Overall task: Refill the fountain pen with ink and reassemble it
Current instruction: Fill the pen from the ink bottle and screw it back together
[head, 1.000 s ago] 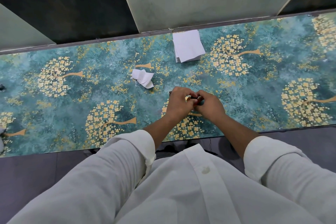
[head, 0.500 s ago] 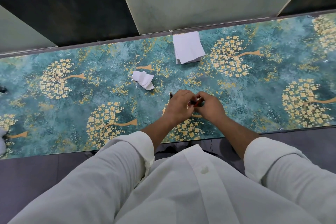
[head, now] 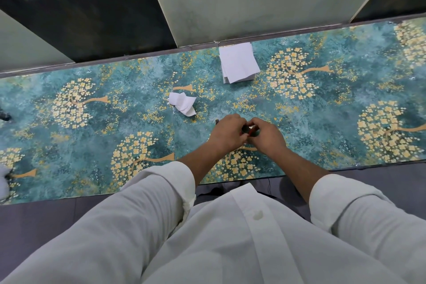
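Both my hands meet over the middle of the teal flower-patterned table (head: pixel 92 136). My left hand (head: pixel 227 134) and my right hand (head: pixel 265 136) are closed around a small dark, round object (head: pixel 247 130) with a red and gold glint, held between the fingertips. Most of it is hidden by my fingers, so I cannot tell whether it is a pen part or an ink bottle. A thin dark tip (head: pixel 216 120) pokes out past the far side of my left hand.
A crumpled white tissue (head: pixel 183 104) lies left of and beyond my hands. A stack of white paper squares (head: pixel 238 62) sits at the table's far edge against the wall. A white object (head: pixel 4 182) shows at the far left edge.
The hands stay together at the same spot; the fingers have shifted slightly around the small object, and the gold glint seen before is mostly covered.
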